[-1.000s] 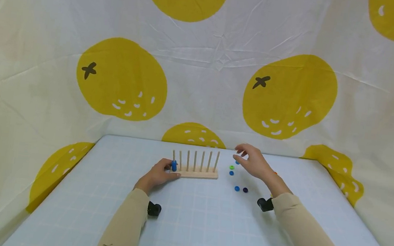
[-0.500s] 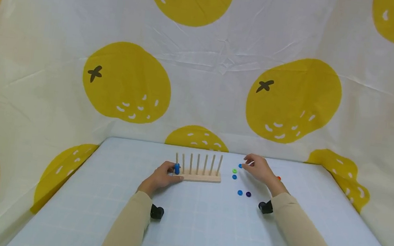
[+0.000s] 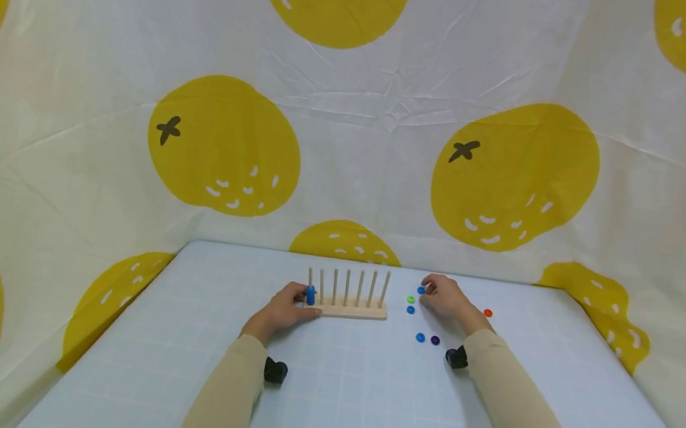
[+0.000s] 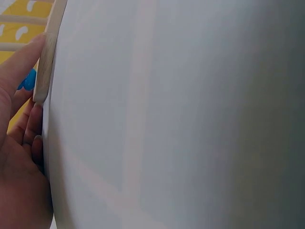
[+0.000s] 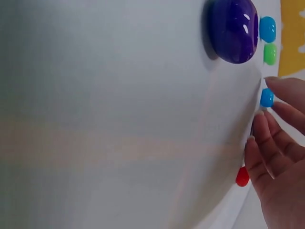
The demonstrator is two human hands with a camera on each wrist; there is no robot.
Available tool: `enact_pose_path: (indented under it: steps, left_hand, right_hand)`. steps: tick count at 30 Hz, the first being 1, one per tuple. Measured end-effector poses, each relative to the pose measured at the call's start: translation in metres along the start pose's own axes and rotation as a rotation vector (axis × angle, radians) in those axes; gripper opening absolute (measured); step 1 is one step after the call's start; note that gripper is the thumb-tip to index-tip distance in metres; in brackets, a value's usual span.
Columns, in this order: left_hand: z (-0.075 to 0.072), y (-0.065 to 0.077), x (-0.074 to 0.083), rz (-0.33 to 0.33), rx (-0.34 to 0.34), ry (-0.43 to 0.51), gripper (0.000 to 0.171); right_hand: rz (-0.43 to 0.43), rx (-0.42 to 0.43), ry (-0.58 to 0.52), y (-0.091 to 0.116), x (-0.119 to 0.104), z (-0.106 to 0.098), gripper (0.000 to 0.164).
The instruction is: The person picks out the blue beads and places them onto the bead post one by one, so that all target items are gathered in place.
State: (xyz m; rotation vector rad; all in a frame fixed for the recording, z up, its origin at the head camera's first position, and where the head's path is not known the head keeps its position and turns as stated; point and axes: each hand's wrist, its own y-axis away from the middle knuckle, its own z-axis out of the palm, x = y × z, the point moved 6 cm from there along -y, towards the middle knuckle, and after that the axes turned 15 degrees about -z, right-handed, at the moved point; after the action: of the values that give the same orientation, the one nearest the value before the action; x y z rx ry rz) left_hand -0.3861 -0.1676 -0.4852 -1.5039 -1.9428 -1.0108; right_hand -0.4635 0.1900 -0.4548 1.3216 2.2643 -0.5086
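Note:
My left hand point(image 3: 284, 308) grips the left end of a wooden peg stand point(image 3: 357, 312), thumb along its front and fingers behind. Thin upright pegs rise in a row from the base. Blue beads point(image 3: 311, 295) sit on the leftmost peg; they show partly past the hand in the left wrist view. Over at the right, my right hand point(image 3: 446, 298) is low at the table, thumb and forefinger spread on either side of a blue bead point(image 5: 267, 98). That bead lies on the cloth with slim gaps beside the fingertips.
Near the right hand lie a green bead point(image 3: 411, 299) and another blue bead point(image 3: 411, 310). Closer to me are a blue bead point(image 3: 421, 337) and a dark purple bead point(image 3: 435, 340). A red bead point(image 3: 488, 313) lies further right. A patterned curtain point(image 3: 360, 173) stands behind the table.
My right hand has come down from above the table to the far blue bead, its fingers now around it. The left hand keeps its grip on the stand. The head view has shifted slightly.

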Motion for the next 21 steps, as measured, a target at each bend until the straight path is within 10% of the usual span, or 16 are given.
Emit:
enact_pose_path:
  steps: [21]
  left_hand:
    - [-0.0008, 0.001, 0.0018, -0.022, 0.003, -0.003, 0.06]
  right_hand:
    - [0.056, -0.018, -0.008, 0.0004, 0.0062, 0.0032, 0.017]
